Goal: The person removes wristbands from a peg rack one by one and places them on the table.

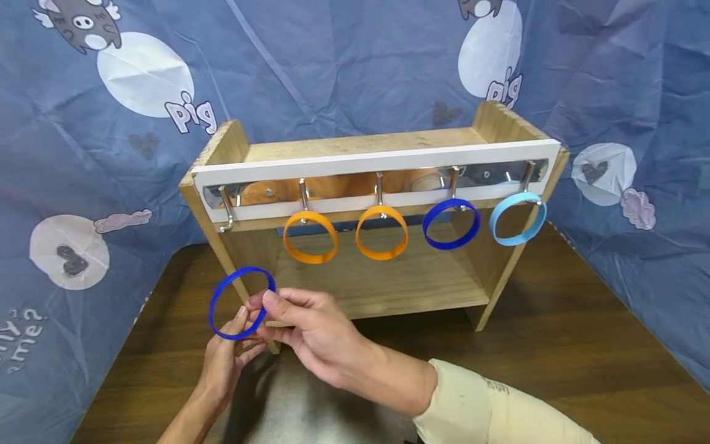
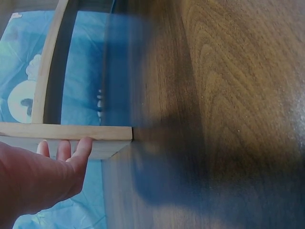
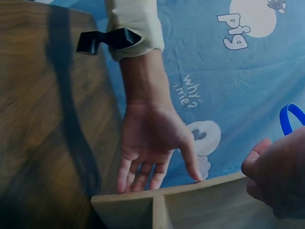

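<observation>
A dark blue ring (image 1: 212, 306) is pinched between the thumb and fingers of my right hand (image 1: 333, 339), held upright below the leftmost hook (image 1: 226, 209). My left hand (image 1: 219, 364) is behind and below the ring, by the shelf's left side; in the right wrist view that left hand (image 3: 152, 129) has its fingers extended, fingertips at the wooden edge. The wooden shelf (image 1: 377, 302) carries a hook strip along its front. From the other hooks hang two orange rings, one left (image 1: 310, 259) and one right (image 1: 383, 254), a dark blue ring (image 1: 452, 246) and a light blue ring (image 1: 518, 240).
The shelf stands on a brown wooden table (image 1: 554, 345). A blue cloth (image 1: 344, 68) with pig prints hangs behind and at both sides. The hook strip has a white frame (image 1: 377, 157) and a mirror-like face.
</observation>
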